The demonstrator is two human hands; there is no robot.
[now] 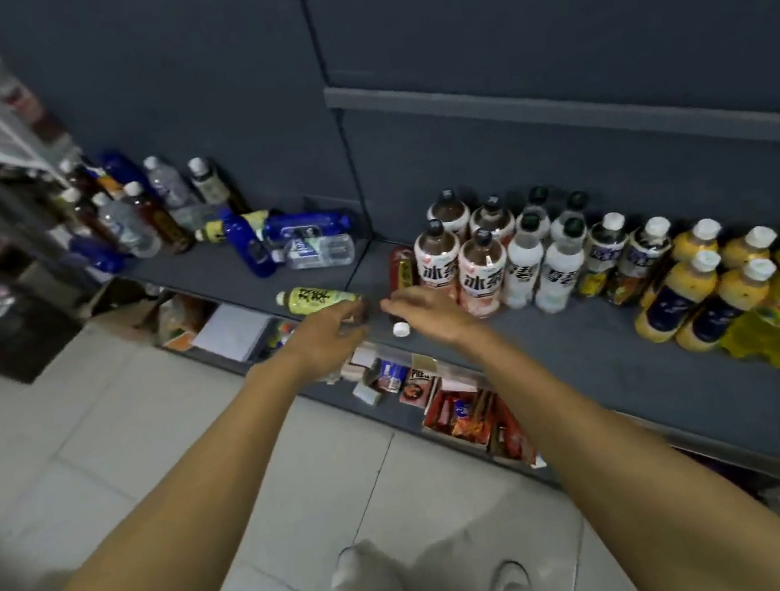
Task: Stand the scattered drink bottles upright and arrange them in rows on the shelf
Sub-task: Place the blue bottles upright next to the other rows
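Note:
A green tea bottle (318,298) lies on its side at the front of the dark shelf (594,354). My left hand (329,331) hovers at its right end with fingers loosely extended, holding nothing. A dark red bottle (401,267) lies beside the standing rows, its white cap (401,328) pointing toward me. My right hand (424,312) is stretched palm down over its neck, fingers straight. To the right, iced tea bottles (482,274), white bottles (558,267) and yellow juice bottles (702,294) stand in rows. Blue and clear bottles (301,240) lie scattered further left.
More bottles (142,213) stand at the far left of the shelf against the dark back panel. Below the shelf edge, boxes of small packaged goods (470,416) sit on a lower level. The tiled floor (143,439) and my shoes are beneath me.

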